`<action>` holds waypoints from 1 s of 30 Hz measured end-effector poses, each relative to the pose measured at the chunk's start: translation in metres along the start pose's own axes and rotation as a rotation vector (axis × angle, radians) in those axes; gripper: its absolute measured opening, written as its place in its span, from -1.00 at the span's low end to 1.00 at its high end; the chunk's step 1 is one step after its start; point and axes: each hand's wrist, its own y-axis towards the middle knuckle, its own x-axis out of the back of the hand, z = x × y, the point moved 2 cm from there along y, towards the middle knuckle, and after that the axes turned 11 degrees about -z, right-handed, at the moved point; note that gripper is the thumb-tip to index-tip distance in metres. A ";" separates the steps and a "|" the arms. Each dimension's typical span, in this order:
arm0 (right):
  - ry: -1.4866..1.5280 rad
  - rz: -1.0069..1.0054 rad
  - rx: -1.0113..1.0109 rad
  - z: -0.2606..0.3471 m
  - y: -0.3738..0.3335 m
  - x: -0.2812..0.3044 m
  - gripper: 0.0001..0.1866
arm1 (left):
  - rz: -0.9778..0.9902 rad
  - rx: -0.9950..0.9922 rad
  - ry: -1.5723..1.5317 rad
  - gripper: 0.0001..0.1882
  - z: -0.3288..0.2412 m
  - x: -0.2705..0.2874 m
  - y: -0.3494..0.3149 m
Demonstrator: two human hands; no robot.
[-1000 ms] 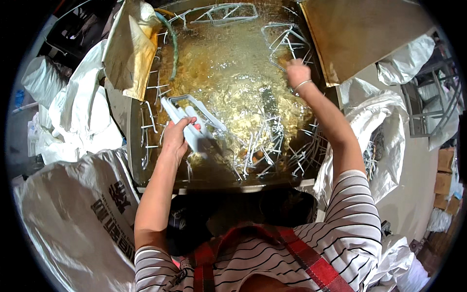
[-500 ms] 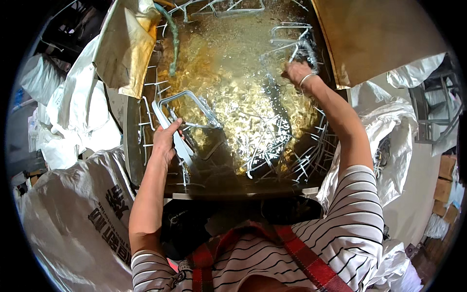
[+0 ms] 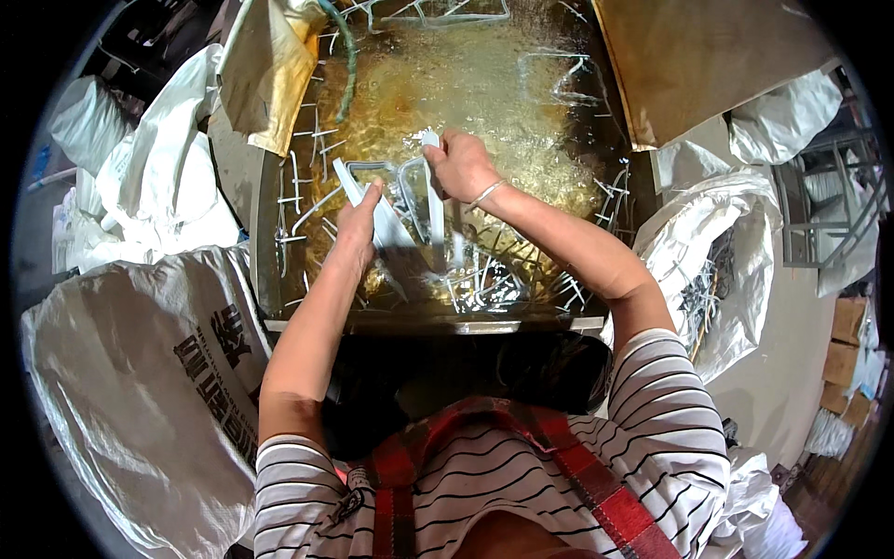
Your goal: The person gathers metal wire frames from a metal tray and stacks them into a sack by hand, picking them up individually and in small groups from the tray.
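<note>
My left hand (image 3: 357, 225) is closed on the edge of a pale grey rectangular plastic frame (image 3: 391, 228), tilted with its lower end in the water. Close to its right, my right hand (image 3: 463, 168) pinches the upper end of a second pale strip-like frame piece (image 3: 435, 207), whose lower end also dips in. Both are over a shallow tank of yellowish water (image 3: 447, 74). Thin white branching plastic scraps (image 3: 494, 284) lie along the tank's near side. How far the two pieces touch under the surface I cannot tell.
A green hose (image 3: 350, 74) hangs into the tank at far left. Brown panels (image 3: 717, 65) flank its far corners. A printed white sack (image 3: 130, 354) stands at left. An open sack of scraps (image 3: 708, 293) is at right, with cardboard boxes (image 3: 846, 340) beyond.
My right hand has come from the tank's far right to the middle and now grips a pale strip. My left hand has moved slightly up and right with its frame. The view has shifted a little.
</note>
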 end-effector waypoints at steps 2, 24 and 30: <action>0.043 -0.063 -0.017 -0.002 0.001 0.000 -0.69 | -0.001 0.025 0.027 -0.59 0.008 0.011 0.017; 0.191 -0.095 -0.009 0.004 -0.010 0.028 -0.76 | 0.602 0.252 -0.219 -0.36 0.007 -0.004 0.007; 0.094 0.162 -0.015 -0.002 -0.010 -0.014 -0.70 | 0.616 -0.087 0.015 -0.71 -0.013 -0.023 -0.037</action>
